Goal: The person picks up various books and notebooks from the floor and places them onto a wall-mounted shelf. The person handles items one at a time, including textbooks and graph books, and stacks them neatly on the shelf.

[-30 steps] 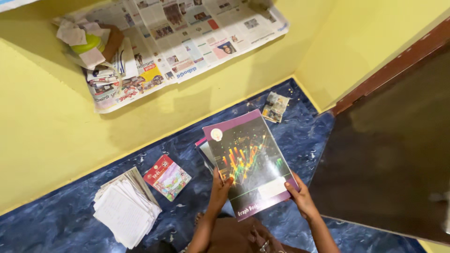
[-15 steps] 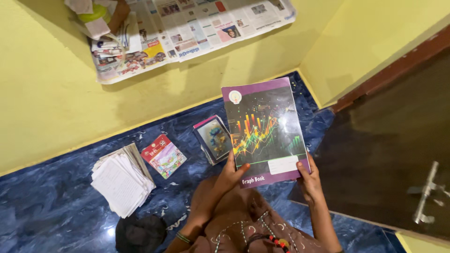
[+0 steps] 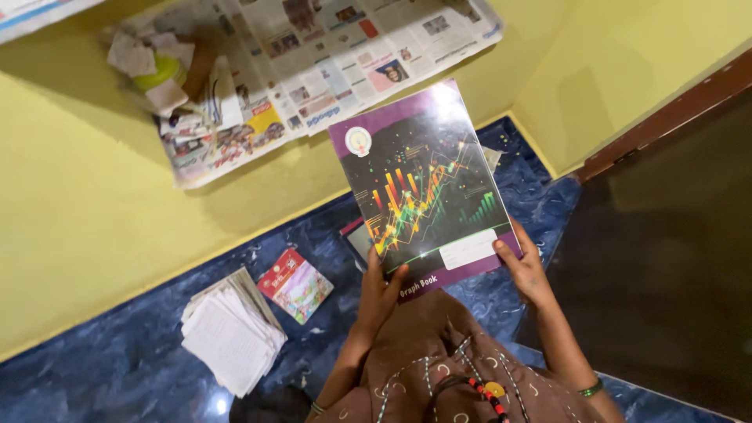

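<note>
I hold a large purple book (image 3: 423, 184) with a dark cover showing coloured bars and lines, lifted in front of me with its top toward the shelf. My left hand (image 3: 380, 290) grips its lower left corner. My right hand (image 3: 523, 268) grips its lower right edge. Below the raised book, a smaller book (image 3: 356, 237) lies partly hidden on the blue floor (image 3: 117, 368).
A red booklet (image 3: 296, 284) and a stack of white papers (image 3: 231, 333) lie on the floor to the left. A newspaper-covered shelf (image 3: 337, 63) with paper scraps (image 3: 153, 66) juts from the yellow wall. A dark wooden door (image 3: 674, 235) stands at the right.
Both hands have raised the purple book higher and closer to the shelf. The view has shifted, showing more of the shelf and less of the door handle.
</note>
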